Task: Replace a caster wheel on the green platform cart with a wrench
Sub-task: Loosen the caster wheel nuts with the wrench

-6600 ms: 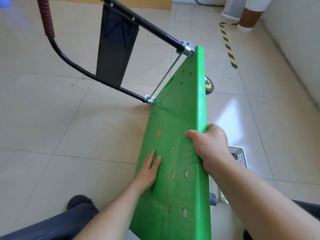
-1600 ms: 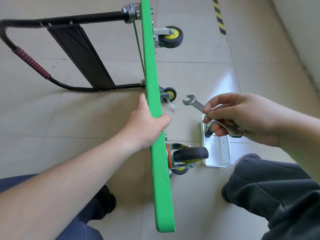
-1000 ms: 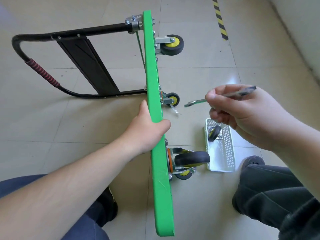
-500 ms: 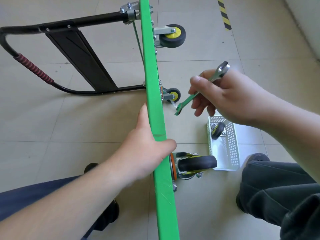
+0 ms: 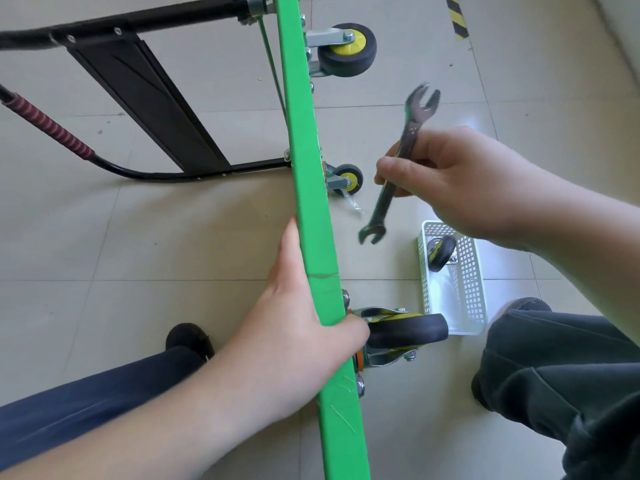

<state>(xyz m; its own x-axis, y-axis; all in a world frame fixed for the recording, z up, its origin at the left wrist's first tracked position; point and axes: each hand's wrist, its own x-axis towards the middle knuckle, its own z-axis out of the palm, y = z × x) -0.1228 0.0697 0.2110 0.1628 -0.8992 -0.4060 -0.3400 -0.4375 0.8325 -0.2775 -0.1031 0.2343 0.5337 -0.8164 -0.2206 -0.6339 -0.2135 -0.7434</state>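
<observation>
At the far left the cart's black folding handle (image 5: 145, 98) lies out over the tiled floor (image 5: 138, 237), its red-banded grip (image 5: 48, 126) running off the frame edge; the tiles between handle and near leg are open. A dark-trousered leg (image 5: 86, 403) and a black shoe (image 5: 188, 337) sit low on the left. The left hand (image 5: 294, 341) grips the upper edge of the green platform cart (image 5: 311, 188), thumb on the left face and fingers (image 5: 356, 330) curled over to the wheel side. The cart stands on its long edge, seen almost end-on as a narrow green strip from top to bottom of the frame.

Right of the strip its casters stick out sideways: a far caster (image 5: 346, 50) with a yellow hub, a smaller grey caster (image 5: 348, 180) lower down, and a near black caster (image 5: 405, 332) just beside the left fingertips. The right hand (image 5: 467, 181) holds a double open-ended wrench (image 5: 398, 164) mid-shaft between thumb and curled fingers, in the air, apart from the cart; any marking on it is too blurred to read. Below the hand a white perforated basket (image 5: 467, 292) stands on the floor, holding a spare caster wheel (image 5: 441, 252). The basket is close beside the near black caster. A knee in dark cloth (image 5: 554, 368) fills the lower right. Yellow-and-black hazard tape (image 5: 457, 15) marks the floor at the top right, near a pale wall.
</observation>
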